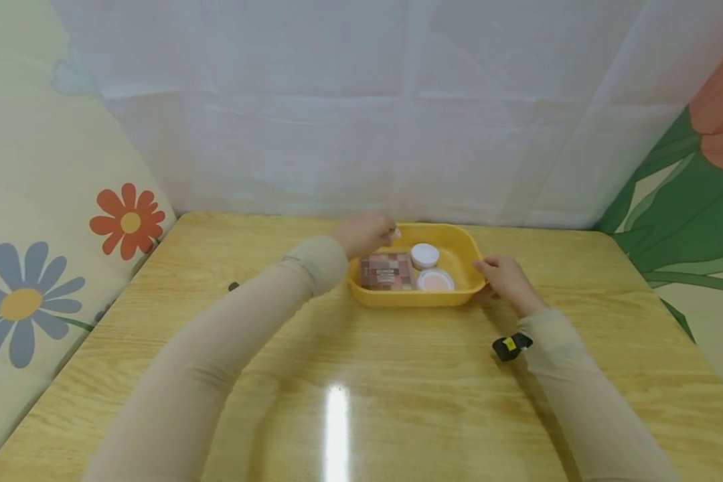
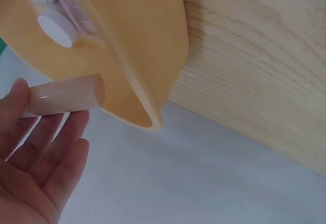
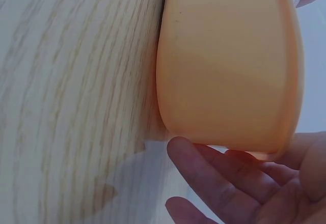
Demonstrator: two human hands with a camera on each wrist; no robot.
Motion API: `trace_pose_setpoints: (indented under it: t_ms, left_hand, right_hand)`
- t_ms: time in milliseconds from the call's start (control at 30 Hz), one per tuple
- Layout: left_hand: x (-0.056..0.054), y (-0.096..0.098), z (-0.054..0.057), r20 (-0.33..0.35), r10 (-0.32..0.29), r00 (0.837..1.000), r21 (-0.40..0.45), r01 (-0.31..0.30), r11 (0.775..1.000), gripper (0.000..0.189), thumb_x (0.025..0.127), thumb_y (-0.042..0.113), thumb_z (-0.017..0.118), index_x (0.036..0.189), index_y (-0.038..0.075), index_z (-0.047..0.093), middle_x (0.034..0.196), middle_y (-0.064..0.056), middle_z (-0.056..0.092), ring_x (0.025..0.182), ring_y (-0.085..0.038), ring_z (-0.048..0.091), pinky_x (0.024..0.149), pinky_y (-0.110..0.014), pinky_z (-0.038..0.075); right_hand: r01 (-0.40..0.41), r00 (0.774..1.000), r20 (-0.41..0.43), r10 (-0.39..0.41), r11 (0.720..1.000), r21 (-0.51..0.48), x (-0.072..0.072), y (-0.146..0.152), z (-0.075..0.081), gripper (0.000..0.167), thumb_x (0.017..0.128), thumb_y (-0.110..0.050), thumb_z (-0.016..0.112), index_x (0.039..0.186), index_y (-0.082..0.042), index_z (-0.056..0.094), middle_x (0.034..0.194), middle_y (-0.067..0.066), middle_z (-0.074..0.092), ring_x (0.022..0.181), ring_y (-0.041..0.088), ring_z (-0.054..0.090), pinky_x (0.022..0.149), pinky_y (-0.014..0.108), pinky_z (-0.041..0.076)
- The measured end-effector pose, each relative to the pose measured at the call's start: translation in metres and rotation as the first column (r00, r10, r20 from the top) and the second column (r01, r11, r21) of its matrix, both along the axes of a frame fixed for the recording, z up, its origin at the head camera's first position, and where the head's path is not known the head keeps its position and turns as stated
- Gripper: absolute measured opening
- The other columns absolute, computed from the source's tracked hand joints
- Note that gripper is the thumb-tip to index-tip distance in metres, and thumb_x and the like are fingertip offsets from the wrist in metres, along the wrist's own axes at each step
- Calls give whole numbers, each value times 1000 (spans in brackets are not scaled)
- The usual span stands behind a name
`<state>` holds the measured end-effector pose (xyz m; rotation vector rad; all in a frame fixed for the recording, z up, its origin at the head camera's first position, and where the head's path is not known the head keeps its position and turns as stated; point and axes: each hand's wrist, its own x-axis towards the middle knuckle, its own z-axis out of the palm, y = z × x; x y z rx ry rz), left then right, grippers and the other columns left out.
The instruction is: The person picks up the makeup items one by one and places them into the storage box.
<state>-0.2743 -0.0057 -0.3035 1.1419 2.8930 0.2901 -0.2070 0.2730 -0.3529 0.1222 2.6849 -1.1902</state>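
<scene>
My left hand (image 1: pixel 364 234) is over the back left of a yellow plastic basin (image 1: pixel 416 299). Between thumb and fingertips it pinches a smooth, pale pinkish cylinder (image 2: pixel 66 95), tilted sideways near the basin's rim in the left wrist view. At the basin's right end, my right hand (image 1: pixel 509 282) grips the rim, thumb on top and fingers below along the outer wall (image 3: pixel 229 71). Inside the basin lie a checkered makeup palette (image 1: pixel 385 271), a white-lidded round jar (image 1: pixel 424 256) and a round container with a pink top (image 1: pixel 436 280).
The basin stands on a wood-grain table (image 1: pixel 410 375), close to its back edge. A white cloth (image 1: pixel 337 134) hangs behind. A small dark object (image 1: pixel 233 286) lies left of the left forearm. A black device (image 1: pixel 509 347) is strapped at the right wrist.
</scene>
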Motion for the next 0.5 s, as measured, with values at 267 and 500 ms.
trace_pose_setpoints:
  t_ms: [267, 500]
  left_hand:
    - [-7, 13, -6, -10, 10, 1000, -77, -10, 997, 18, 99, 21, 59, 103, 7, 71, 96, -4, 71, 88, -21, 65, 81, -36, 54]
    - [-11, 17, -9, -17, 36, 999, -105, -38, 994, 19, 97, 22, 60, 102, 8, 72, 95, -4, 71, 89, -22, 65, 84, -37, 54]
  right_hand:
    - [-8, 1000, 12, 8, 1000, -8, 0, 1, 2, 48, 105, -26, 41, 130, 15, 48, 108, 27, 61, 70, 14, 63, 62, 32, 50]
    - [-9, 1000, 9, 9, 1000, -6, 0, 1, 1, 49, 105, -26, 41, 130, 15, 48, 108, 27, 61, 69, 14, 63, 62, 32, 50]
